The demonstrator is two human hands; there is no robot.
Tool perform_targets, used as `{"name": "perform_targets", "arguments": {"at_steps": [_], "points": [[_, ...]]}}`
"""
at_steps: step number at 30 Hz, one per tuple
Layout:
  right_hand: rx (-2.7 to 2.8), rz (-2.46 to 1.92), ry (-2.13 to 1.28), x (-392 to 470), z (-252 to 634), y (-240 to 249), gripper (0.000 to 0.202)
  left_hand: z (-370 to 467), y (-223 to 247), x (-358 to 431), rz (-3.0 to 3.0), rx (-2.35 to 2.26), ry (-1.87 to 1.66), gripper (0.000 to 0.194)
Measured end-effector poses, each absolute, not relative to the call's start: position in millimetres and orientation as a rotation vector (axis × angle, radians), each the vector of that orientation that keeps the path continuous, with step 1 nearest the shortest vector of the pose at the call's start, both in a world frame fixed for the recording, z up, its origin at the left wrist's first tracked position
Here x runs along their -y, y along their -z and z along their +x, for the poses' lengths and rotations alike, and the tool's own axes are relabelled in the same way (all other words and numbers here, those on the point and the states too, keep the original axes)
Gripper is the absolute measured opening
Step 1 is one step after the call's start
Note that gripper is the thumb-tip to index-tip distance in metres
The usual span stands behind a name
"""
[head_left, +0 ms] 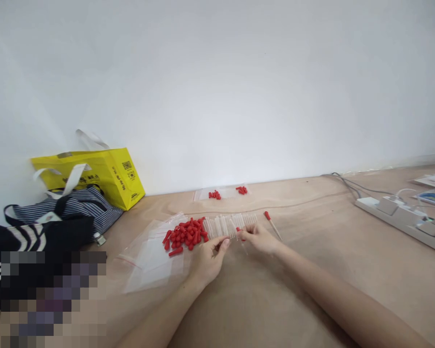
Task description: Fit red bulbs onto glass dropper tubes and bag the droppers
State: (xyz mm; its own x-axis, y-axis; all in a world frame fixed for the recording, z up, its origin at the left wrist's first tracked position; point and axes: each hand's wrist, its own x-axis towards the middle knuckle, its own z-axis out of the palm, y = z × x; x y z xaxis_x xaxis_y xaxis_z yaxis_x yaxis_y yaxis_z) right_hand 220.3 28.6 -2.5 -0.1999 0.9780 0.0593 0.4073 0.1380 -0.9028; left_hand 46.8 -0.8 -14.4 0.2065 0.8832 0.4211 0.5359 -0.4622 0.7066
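My right hand [260, 239] pinches a dropper by its red rubber bulb [238, 230]; a thin clear tube [244, 248] hangs below the fingers. Close beside it on the left, my left hand [209, 260] has thumb and forefinger brought together, and whatever lies between them is too small to make out. Just beyond both hands is a row of clear glass tubes [217, 224]. A heap of red rubber bulbs [184, 234] lies left of the row. To the right rests a dropper with a red bulb [267, 215] on its tube.
Clear plastic bags [148, 268] lie under and around the bulb heap. Near the wall is another bag [199, 194] with red bulbs and tubes. A yellow bag [126, 179] and a striped bag [94, 212] stand left; a power strip [406, 217] with cables lies right.
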Motion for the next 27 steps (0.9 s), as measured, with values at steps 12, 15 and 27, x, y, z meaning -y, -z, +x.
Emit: {"name": "perform_targets", "arguments": {"at_steps": [12,15,27], "points": [[1.638,-1.101,-0.852,-9,192,27,0.024,54,9,-2,1.711,-1.197,-1.280,0.030],[1.746,-1.126,-0.633,-8,205,24,0.019,38,9,-9,2.017,-1.313,-1.382,0.023],[2.117,-1.171,-0.185,-7,224,21,0.015,24,21,-7,2.766,-1.249,-1.222,0.019]]}}
